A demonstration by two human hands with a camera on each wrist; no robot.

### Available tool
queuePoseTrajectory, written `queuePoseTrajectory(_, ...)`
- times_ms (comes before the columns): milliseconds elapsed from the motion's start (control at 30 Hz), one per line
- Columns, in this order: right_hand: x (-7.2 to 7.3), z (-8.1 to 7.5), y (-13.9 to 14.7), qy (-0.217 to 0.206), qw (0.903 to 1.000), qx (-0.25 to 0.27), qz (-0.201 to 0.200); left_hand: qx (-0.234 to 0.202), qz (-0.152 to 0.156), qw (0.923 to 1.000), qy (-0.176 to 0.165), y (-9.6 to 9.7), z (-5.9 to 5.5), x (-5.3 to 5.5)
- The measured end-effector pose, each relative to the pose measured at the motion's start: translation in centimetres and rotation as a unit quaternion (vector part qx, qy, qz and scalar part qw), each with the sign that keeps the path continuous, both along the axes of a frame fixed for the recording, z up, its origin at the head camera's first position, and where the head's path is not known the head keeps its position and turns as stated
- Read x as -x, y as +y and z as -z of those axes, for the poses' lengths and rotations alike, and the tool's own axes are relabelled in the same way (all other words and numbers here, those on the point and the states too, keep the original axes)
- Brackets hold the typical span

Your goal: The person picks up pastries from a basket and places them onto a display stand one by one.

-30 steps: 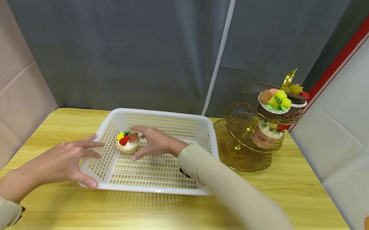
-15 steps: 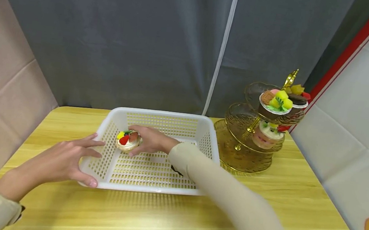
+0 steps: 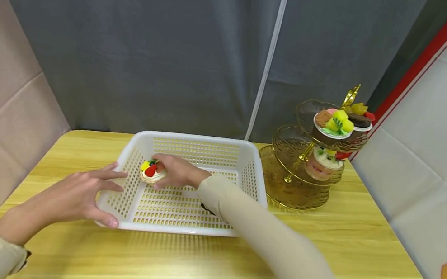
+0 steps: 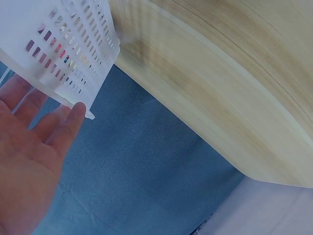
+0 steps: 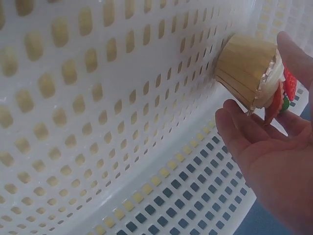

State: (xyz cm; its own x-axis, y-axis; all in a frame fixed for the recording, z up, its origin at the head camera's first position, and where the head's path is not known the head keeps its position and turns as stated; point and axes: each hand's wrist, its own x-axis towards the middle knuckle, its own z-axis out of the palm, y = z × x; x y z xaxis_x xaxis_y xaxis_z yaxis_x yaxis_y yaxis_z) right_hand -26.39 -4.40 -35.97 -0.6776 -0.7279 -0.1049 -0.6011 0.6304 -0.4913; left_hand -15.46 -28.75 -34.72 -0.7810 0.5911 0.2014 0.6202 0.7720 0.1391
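Note:
A white perforated plastic basket (image 3: 187,231) stands on the table. My left hand (image 3: 72,196) rests with spread fingers on its left rim, thumb at the front corner; the left wrist view shows fingertips (image 4: 77,111) right at the rim. Inside the basket's left end is a fruit-topped cupcake (image 3: 149,171), with white cream, a strawberry and yellow fruit. My right hand (image 3: 177,172) reaches in and holds it from the right. In the right wrist view the thumb lies on one side and the fingers (image 5: 237,125) on the other of its tilted gold wrapper (image 5: 242,66).
To the right stands a gold-rimmed three-tier stand (image 3: 283,196). A cup dessert with yellow fruit and a biscuit (image 3: 333,124) sits on its top tier beside another; a pink-and-cream cup (image 3: 321,164) is below. A grey curtain (image 3: 166,60) hangs behind the wooden table (image 3: 201,269).
My right hand has moved left inside the basket and closed around the cupcake, covering its right side. The left hand and the basket have stayed in place.

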Motion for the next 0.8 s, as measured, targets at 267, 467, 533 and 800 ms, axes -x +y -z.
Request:
queuePoseTrajectory(267, 0.3, 0.8, -0.6, 0.022, 0.9996, 0.013, -0.014, 0.001, 0.0, 1.0, -0.001, 0.0, 0.1, 0.0)
queuePoseTrajectory(467, 0.2, 0.8, -1.0, 0.056, 0.9983, 0.006, -0.011, 0.001, -0.002, 1.0, -0.003, 0.0, 0.0, -0.1)
queuePoseTrajectory(533, 0.1, 0.9, -1.2, 0.068, 0.9976, 0.009, -0.009, 0.001, -0.003, 1.0, -0.004, 0.0, 0.0, -0.1)
queuePoseTrajectory(800, -0.3, 1.2, -1.6, 0.098, 0.995, 0.022, 0.0, -0.002, -0.005, 1.0, -0.005, 0.0, -0.1, -0.2)
